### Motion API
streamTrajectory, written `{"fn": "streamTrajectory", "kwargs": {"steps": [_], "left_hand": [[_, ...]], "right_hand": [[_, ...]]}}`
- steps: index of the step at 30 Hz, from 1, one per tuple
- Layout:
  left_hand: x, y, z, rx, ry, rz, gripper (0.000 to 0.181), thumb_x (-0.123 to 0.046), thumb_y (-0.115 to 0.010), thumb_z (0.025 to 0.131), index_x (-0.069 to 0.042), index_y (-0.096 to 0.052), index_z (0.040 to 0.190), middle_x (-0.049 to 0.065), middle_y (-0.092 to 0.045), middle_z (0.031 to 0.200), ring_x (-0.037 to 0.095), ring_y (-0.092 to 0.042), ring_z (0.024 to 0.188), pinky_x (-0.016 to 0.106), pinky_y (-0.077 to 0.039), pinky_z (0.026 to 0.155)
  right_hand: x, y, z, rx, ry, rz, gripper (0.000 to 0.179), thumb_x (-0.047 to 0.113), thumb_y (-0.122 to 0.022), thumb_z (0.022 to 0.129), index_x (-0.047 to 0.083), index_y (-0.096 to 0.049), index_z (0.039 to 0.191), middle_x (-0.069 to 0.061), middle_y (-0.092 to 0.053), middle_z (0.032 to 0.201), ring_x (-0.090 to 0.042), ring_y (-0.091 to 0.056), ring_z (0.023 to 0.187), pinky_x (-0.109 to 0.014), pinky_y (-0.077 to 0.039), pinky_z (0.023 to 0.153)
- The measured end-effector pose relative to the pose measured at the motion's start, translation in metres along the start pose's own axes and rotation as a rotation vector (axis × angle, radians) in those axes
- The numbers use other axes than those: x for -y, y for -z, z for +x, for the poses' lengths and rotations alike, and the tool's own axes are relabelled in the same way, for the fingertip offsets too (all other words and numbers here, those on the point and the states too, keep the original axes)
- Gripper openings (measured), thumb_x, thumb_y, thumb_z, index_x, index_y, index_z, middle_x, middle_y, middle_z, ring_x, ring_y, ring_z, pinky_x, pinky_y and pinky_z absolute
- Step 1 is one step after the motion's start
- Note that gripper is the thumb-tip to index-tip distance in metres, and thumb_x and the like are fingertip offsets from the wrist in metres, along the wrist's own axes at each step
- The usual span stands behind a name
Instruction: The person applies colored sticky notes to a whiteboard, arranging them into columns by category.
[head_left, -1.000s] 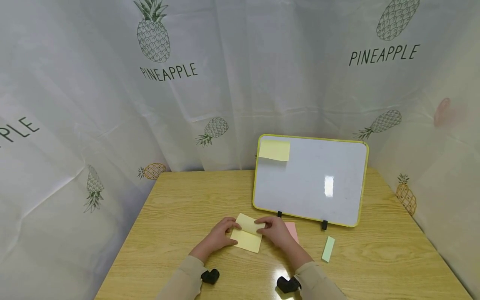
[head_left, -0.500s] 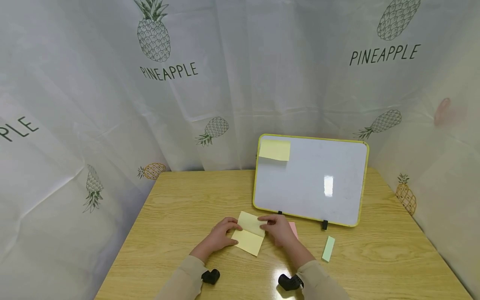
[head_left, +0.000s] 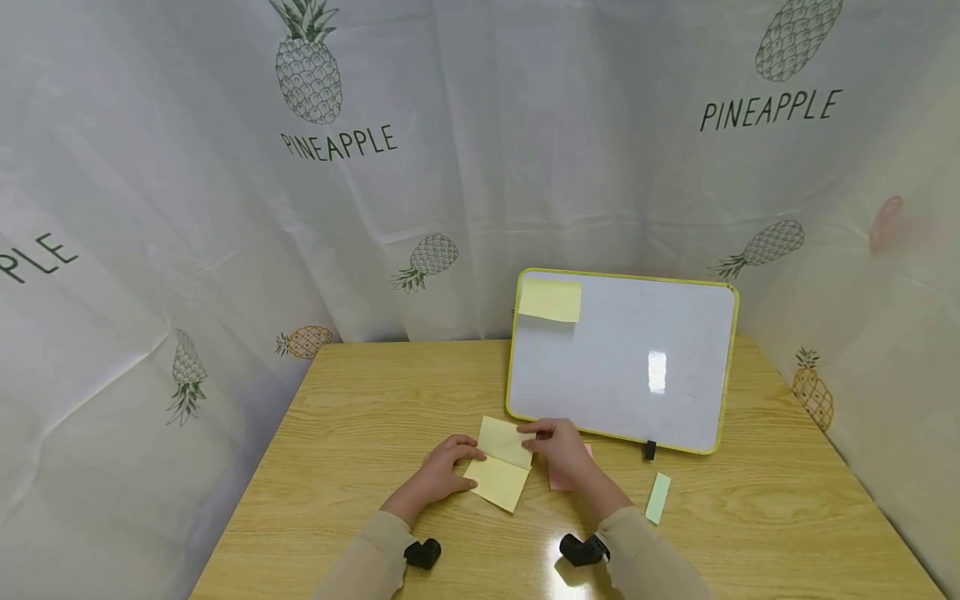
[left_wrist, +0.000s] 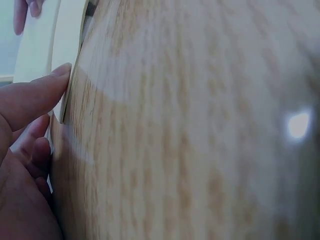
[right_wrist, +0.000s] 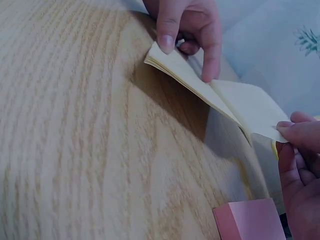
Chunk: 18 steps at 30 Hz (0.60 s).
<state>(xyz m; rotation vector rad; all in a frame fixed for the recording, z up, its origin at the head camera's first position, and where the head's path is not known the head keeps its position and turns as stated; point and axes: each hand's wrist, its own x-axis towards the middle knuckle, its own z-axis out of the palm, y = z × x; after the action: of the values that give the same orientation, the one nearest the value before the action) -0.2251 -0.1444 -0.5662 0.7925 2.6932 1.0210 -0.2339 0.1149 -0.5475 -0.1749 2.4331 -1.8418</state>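
Observation:
My left hand (head_left: 442, 471) grips the left side of a yellow sticky note pad (head_left: 497, 483) between thumb and fingers, tilted off the table in the right wrist view. Thumb and fingers of my right hand (head_left: 561, 450) pinch the right edge of the pad's top sheet (head_left: 504, 440), which is folded back toward the whiteboard. A crease line still joins sheet and pad (right_wrist: 185, 75). In the left wrist view, the left thumb (left_wrist: 45, 90) presses on the pad's near face. A pink sticky note pad (right_wrist: 257, 220) lies on the table, partly hidden under my right forearm in the head view.
A yellow-framed whiteboard (head_left: 615, 367) stands at the back right, with one yellow note (head_left: 550, 300) at its upper left. Right of my forearm is a narrow green sticky note pad (head_left: 657, 498). Behind the wooden table (head_left: 375, 392) hangs a pineapple-print curtain (head_left: 480, 167).
My right hand has moved slightly away from me and to the right, drawing the top sheet further up and back from the pad. My left hand has stayed nearly still.

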Motion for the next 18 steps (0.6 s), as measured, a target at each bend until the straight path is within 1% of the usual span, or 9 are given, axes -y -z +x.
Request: {"fn": "streamTrajectory", "kwargs": {"steps": [9, 14, 18], "left_hand": [[-0.001, 0.001, -0.001, 0.002, 0.004, -0.006, 0.037, -0.014, -0.08, 0.082, -0.015, -0.068, 0.117, 0.009, -0.048, 0.135, 0.038, -0.045, 0.123, 0.062, -0.032, 0.094], [-0.002, 0.002, -0.001, 0.0, 0.004, 0.0, 0.037, -0.014, -0.08, 0.081, -0.015, -0.068, 0.116, 0.009, -0.048, 0.134, 0.038, -0.045, 0.122, 0.061, -0.033, 0.093], [-0.002, 0.002, -0.002, 0.002, 0.005, -0.009, 0.038, -0.013, -0.08, 0.081, -0.014, -0.068, 0.117, 0.01, -0.048, 0.134, 0.039, -0.045, 0.122, 0.062, -0.032, 0.093]], "right_hand": [[0.0, 0.006, 0.005, -0.008, 0.006, -0.028, 0.02, -0.002, -0.075, 0.082, 0.002, -0.076, 0.102, -0.007, -0.07, 0.096, -0.013, -0.055, 0.074, -0.023, -0.045, 0.06], [0.0, 0.008, 0.007, -0.007, 0.006, -0.004, 0.021, -0.002, -0.074, 0.082, 0.0, -0.075, 0.103, -0.01, -0.07, 0.098, -0.012, -0.054, 0.073, -0.023, -0.045, 0.06], [0.003, 0.012, 0.008, -0.033, -0.014, 0.025, 0.02, -0.005, -0.074, 0.082, -0.002, -0.075, 0.101, -0.01, -0.07, 0.095, -0.011, -0.056, 0.073, -0.023, -0.046, 0.058]]}}
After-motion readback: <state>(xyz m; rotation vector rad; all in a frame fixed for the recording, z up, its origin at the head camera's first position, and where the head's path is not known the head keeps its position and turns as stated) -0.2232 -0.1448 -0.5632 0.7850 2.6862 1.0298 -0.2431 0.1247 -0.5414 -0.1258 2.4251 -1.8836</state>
